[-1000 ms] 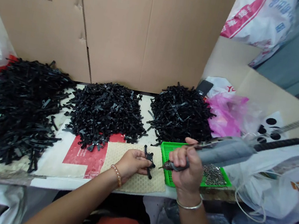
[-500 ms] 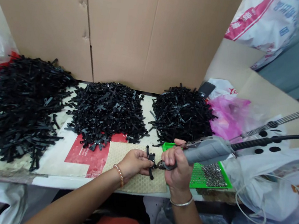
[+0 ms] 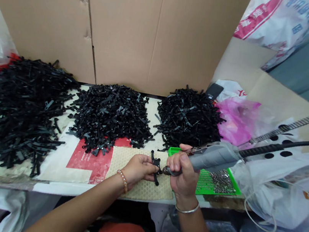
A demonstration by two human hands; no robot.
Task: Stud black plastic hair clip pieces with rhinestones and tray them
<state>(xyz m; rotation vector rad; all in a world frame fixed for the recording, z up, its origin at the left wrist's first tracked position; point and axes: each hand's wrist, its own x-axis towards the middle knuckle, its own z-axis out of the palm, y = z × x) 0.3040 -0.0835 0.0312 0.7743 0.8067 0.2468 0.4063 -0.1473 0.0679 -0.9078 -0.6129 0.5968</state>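
Note:
My left hand [image 3: 141, 168] pinches a small black assembly of jointed flat strips [image 3: 156, 163] over a beige textured mat [image 3: 132, 186]. In my right hand [image 3: 183, 172] is a grey electric screwdriver [image 3: 214, 158], held almost level with its tip pointing left at the black piece. The tip meets the piece beside my left fingertips; the exact contact point is too small to make out. Just right of my right hand, a green tray [image 3: 204, 191] holds many small metal screws [image 3: 222, 180], partly covered by the screwdriver and my hand.
Three heaps of black strips lie along the table: left [image 3: 27, 108], middle [image 3: 114, 114] and right [image 3: 190, 119]. A tall cardboard box [image 3: 155, 34] stands behind them. A coiled spring [image 3: 295, 125] and the black cord [image 3: 292, 144] run off right, near plastic bags [image 3: 283, 189].
Both hands, the black piece and the screwdriver keep almost the same position. The view has shifted very slightly.

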